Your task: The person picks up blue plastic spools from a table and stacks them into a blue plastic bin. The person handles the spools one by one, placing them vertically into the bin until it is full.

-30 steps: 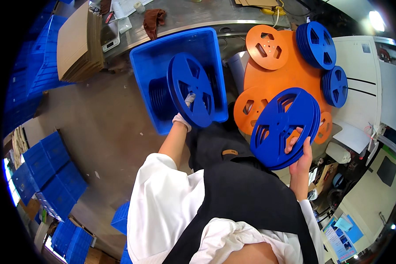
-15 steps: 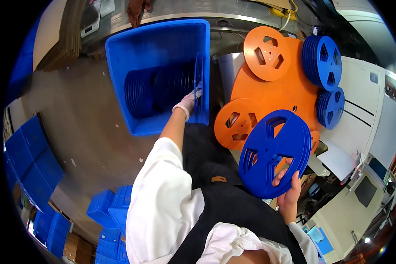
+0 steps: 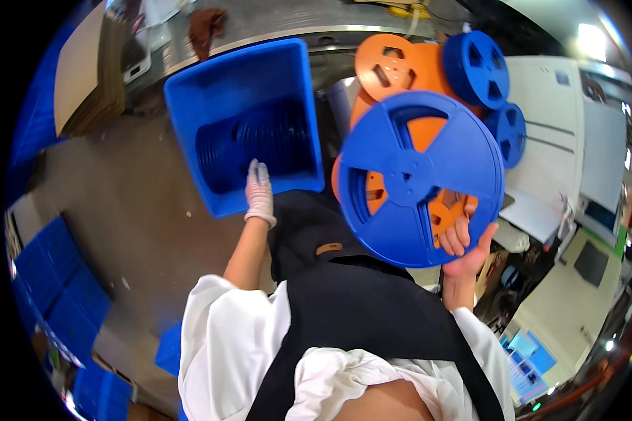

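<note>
Gripped in my bare right hand (image 3: 466, 245) is a blue plastic reel (image 3: 409, 179), with more reel edges behind it, perhaps a stack. My fingers pass through one of its cut-outs and the thumb lies over the outer rim. My left hand (image 3: 258, 195), in a white glove, is over the near wall of a blue bin (image 3: 240, 207), fingers stretched out and holding nothing. Inside the bin, two rows of dark blue reels (image 3: 221, 156) stand on edge, close to those fingertips.
Behind the held reel is an orange stand with orange discs (image 3: 385, 67) and stacks of blue reels (image 3: 476, 69). Stacked cardboard (image 3: 91, 70) stands at the far left, a brown cloth (image 3: 205, 31) lies on the metal bench (image 3: 274, 17), and blue crates (image 3: 60, 281) are at left.
My left hand has come away from the reels at the bin's right side and moved left to the near wall. My right hand has raised the blue reel, which now looks larger.
</note>
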Available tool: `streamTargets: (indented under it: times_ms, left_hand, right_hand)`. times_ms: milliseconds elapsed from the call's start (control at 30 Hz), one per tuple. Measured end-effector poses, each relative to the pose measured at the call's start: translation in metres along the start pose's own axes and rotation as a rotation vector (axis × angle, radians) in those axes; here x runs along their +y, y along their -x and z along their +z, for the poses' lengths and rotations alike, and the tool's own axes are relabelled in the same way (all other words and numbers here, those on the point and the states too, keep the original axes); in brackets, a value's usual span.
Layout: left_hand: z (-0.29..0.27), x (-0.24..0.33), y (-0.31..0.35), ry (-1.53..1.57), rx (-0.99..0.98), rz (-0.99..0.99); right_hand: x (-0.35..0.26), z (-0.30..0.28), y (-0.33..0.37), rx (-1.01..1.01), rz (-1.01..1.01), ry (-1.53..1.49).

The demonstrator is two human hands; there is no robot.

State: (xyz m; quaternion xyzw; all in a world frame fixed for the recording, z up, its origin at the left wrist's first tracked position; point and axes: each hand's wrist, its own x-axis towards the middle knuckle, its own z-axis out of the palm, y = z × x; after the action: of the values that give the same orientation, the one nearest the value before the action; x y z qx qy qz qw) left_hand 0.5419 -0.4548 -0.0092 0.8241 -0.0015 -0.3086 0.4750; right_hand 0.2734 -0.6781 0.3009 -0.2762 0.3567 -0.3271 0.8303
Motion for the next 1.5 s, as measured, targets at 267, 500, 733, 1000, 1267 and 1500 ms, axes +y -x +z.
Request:
streamTargets:
  times_ms: [267,500,733,1000,1267,1500]
  left_hand:
    - [-0.042,0.248,0.057,-0.402,-0.138,1.175]
    - [-0.014,0.268,0.164,-0.391,-0.734,1.585]
    - [-0.041,0.204,0.045,-0.74,-0.372,1.269]
    - [-0.083,0.193,0.088,-0.596,-0.712,1.372]
    - [-0.012,0.193,0.131,0.109,-0.779,0.142]
    - [-0.078,0.199,0.106,1.054,-0.978,-0.161]
  right_hand:
    - [0.017,-0.001,0.027,-0.284,-0.032,-0.424]
    - [0.047,0.031,0.046,-0.399,0.111,-0.484]
    - [0.05,0.034,0.058,-0.308,0.119,-0.464]
    - [0.031,0.048,0.039,-0.245,0.063,-0.481]
    - [0.082,0.123,0.044,-0.333,-0.029,0.363]
    - [0.041,0.101,0.041,-0.056,-0.215,0.542]
